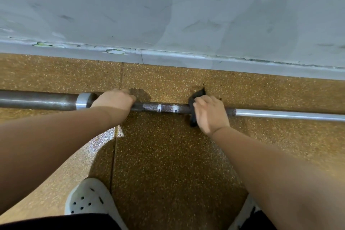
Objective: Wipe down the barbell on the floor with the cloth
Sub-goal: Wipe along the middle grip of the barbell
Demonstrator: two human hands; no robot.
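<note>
A barbell (pixel 164 108) lies across the speckled brown floor, parallel to the wall. Its thick dark sleeve runs off to the left and its bare silver shaft off to the right. My left hand (pixel 114 101) grips the bar right beside the silver collar. My right hand (pixel 210 113) is wrapped over the knurled part of the shaft, holding a dark cloth (pixel 195 102) around the bar. The cloth sticks out above and below the bar at my fingers; the rest of it is hidden under my palm.
A scuffed grey wall with a grey skirting board (pixel 168 58) stands just behind the barbell. My two feet in white perforated clogs (pixel 89 198) are planted on the floor below the bar. A floor seam (pixel 119 87) runs toward the wall.
</note>
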